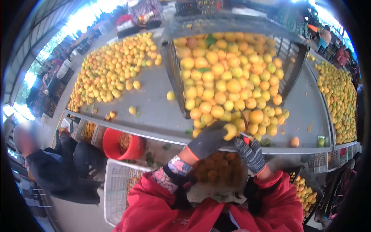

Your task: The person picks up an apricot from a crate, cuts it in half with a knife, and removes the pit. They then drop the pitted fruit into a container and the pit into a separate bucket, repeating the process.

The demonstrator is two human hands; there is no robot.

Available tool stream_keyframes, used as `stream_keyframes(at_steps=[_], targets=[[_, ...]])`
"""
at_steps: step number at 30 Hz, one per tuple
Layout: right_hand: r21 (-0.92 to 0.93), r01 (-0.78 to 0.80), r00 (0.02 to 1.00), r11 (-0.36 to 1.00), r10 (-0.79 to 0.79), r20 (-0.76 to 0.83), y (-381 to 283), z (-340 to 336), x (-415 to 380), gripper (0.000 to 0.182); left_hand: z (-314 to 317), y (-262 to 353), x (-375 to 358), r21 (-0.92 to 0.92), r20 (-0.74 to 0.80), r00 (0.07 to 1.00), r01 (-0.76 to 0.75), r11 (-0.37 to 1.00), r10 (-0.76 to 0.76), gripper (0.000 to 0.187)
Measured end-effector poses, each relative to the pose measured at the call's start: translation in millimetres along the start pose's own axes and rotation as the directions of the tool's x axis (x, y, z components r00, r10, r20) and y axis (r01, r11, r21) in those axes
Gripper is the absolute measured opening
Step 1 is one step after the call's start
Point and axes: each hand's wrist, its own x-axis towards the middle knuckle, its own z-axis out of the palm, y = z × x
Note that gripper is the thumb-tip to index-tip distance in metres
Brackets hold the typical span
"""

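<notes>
My left hand [210, 140], in a dark glove, grips a yellow-orange apricot [230, 132] at the front edge of the grey table [154, 110]. Just to its right, my right hand [250, 154] in a grey-and-black knitted glove is closed around the handle of a small knife [245, 123]. The thin curved blade points up and away, close beside the apricot. Beyond both hands a dark plastic crate [174, 77] lies tipped, with a heap of apricots [232, 77] spilling out toward me.
More apricots [112, 73] are spread on the table's left, and another pile [337, 100] lies far right. Below the edge are a red bucket [116, 145], a white crate [112, 193] and a dark fruit crate [305, 193]. A person [62, 170] sits on the left.
</notes>
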Motion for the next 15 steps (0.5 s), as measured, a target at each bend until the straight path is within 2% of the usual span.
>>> stream_keyframes(at_steps=[2,5,8,9,10,11,13,15], targets=[[0.044,0.01,1.0,0.999,-0.011,0.018,11.5,-11.9,1.7,0.026,-4.2,-1.5,-0.2,-0.082,0.0,1.0,0.011,0.997,-0.011,0.043],[0.176,0.025,1.0,0.984,-0.027,0.009,1.7,-13.4,-5.6,0.028,-0.6,-1.7,-3.5,-0.122,0.024,0.997,-0.069,0.99,0.072,0.047],[0.058,0.043,0.998,0.997,-0.045,0.034,-3.4,-17.4,-8.0,0.03,15.5,12.3,-12.4,0.172,-0.026,0.991,-0.123,0.977,0.129,0.052],[0.206,-0.031,0.999,0.978,0.034,-0.014,-7.4,-14.3,-10.6,0.027,11.6,13.4,-12.0,0.318,-0.011,0.99,-0.128,0.939,0.139,0.057],[0.0,0.094,0.995,0.996,-0.094,0.014,-8.7,-15.5,-11.9,0.026,13.2,16.0,-14.1,0.399,0.004,0.99,-0.128,0.908,0.138,0.058],[-0.202,0.222,0.975,0.954,-0.211,0.074,-8.3,-21.1,-12.2,0.025,17.5,17.6,-15.3,0.474,0.018,0.991,-0.128,0.871,0.136,0.058],[-0.308,0.334,0.942,0.891,-0.319,0.099,-9.8,-17.4,-10.4,0.019,20.9,15.6,-14.1,0.586,0.066,0.978,-0.199,0.786,0.199,0.059],[-0.344,0.313,0.95,0.885,-0.289,0.12,-21.0,-14.4,-12.1,0.019,23.3,13.6,-14.0,0.697,0.105,0.952,-0.277,0.661,0.288,0.057]])
